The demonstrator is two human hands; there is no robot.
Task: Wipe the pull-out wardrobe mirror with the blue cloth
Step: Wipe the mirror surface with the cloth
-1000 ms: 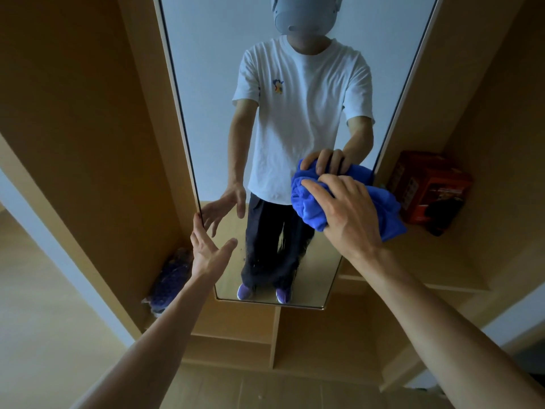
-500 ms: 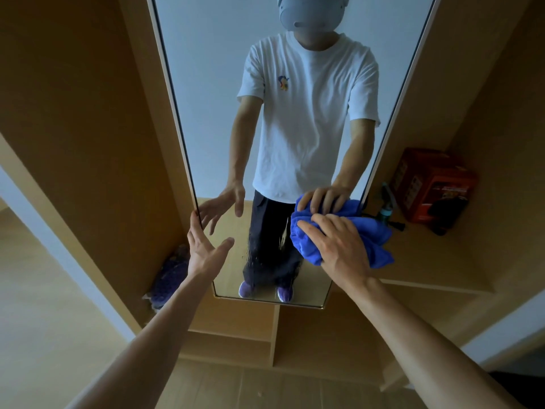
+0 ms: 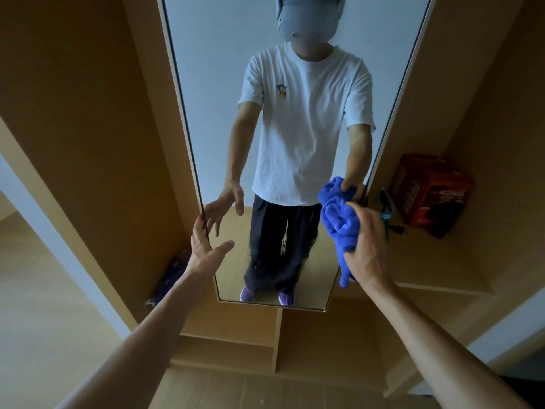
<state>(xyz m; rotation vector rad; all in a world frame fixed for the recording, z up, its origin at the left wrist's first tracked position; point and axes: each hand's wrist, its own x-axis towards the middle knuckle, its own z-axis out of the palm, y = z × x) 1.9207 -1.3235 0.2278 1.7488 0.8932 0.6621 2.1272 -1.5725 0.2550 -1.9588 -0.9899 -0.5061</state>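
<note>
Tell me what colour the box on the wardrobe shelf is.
The box is red with dark print, clearest in the head view.

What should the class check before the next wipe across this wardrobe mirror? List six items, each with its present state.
1. Grip on the cloth: ok. The right hand grips the bunched blue cloth, fingers curled round it.
2. Cloth on the glass: ok. It meets its own reflection near the right edge of the mirror.
3. Mirror steadied: ok. The left hand is open, fingertips at the left edge.
4. Loose cloth end: not ok. A tail dangles below the right hand.
5. Lower glass clean: cannot tell.
6. Shelf clutter: ok. The red box stands apart from the mirror.
</note>
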